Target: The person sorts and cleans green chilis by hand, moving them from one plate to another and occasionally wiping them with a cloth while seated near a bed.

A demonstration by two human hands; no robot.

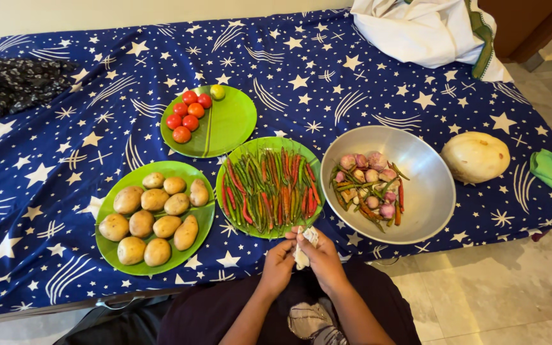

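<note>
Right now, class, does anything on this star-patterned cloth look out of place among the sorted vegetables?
One yellow-green fruit sits on the plate of red tomatoes, the lone odd colour there. The steel bowl mixes chillies with small onions, unlike the sorted plates. Nothing looks spilled.

Your left hand [278,266] and right hand [322,257] pinch a small white piece [304,248] together, just below the green plate of chillies [268,187], beside the steel bowl [423,191].
</note>
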